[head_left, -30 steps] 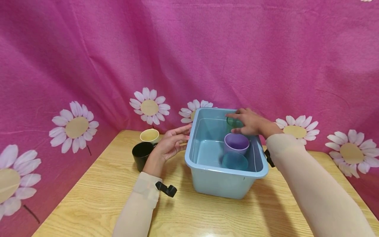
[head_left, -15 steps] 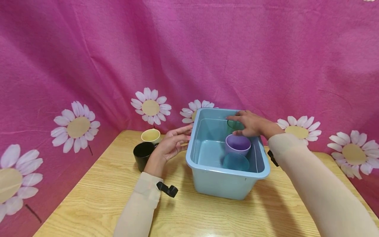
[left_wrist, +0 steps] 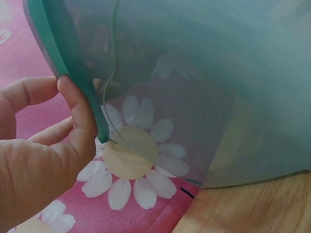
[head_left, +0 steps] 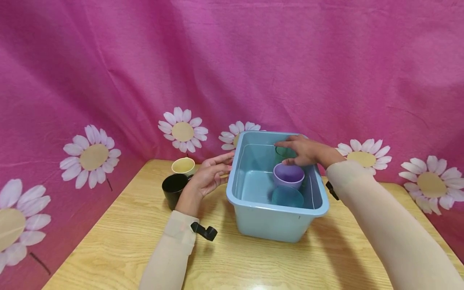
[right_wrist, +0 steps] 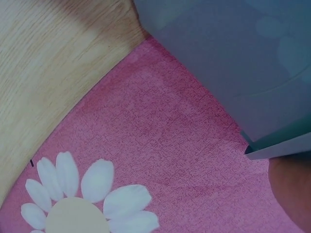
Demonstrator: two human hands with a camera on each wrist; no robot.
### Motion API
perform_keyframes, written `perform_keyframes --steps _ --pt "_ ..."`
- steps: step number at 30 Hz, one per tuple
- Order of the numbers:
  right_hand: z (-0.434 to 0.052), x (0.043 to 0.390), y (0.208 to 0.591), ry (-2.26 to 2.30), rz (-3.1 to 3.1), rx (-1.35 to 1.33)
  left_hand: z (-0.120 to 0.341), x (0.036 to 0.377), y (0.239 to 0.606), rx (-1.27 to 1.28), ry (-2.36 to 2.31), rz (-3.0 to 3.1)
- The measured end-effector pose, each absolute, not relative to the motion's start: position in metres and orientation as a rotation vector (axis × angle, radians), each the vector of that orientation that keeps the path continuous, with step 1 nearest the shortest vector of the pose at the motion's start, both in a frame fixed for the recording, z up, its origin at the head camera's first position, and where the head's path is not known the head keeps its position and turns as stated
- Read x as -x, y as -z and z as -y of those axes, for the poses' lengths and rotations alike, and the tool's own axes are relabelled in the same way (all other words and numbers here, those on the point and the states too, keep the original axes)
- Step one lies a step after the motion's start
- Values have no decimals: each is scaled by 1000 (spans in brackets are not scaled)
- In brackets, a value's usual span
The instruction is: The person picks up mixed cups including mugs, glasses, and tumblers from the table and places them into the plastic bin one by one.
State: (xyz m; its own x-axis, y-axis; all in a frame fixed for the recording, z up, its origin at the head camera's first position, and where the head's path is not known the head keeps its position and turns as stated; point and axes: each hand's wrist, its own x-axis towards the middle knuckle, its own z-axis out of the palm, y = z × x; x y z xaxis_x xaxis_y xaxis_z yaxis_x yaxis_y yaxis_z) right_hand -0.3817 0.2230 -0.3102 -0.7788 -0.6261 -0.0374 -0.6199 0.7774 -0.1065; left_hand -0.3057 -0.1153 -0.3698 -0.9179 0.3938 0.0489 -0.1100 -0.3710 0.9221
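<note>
My left hand point(head_left: 210, 177) touches the left rim of a light blue plastic tub point(head_left: 268, 223) with loosely extended fingers. Up close in the left wrist view, the fingers point(left_wrist: 77, 104) lie along the outside of that rim. Reaching over the tub's right side, my right hand point(head_left: 306, 152) holds a green see-through glass point(head_left: 285, 153) in the back right corner, thumb and fingers spread around it. In front of this glass stands a purple cup point(head_left: 288, 174), and nearest the front a teal see-through glass point(head_left: 287, 197). The right wrist view catches only a bit of skin point(right_wrist: 294, 189) below the rim.
Left of the tub, a black mug point(head_left: 173, 188) stands behind my left wrist, with a pale yellow cup point(head_left: 183, 166) farther back. The wooden table point(head_left: 224, 266) ends at a pink cloth point(head_left: 290, 72) printed with large daisies.
</note>
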Motion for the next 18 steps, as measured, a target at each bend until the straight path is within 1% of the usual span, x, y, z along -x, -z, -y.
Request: perform_keyframes --steps 18 --pt "-220 380 313 18 -2894 975 116 306 370 -388 -2346 -1530"
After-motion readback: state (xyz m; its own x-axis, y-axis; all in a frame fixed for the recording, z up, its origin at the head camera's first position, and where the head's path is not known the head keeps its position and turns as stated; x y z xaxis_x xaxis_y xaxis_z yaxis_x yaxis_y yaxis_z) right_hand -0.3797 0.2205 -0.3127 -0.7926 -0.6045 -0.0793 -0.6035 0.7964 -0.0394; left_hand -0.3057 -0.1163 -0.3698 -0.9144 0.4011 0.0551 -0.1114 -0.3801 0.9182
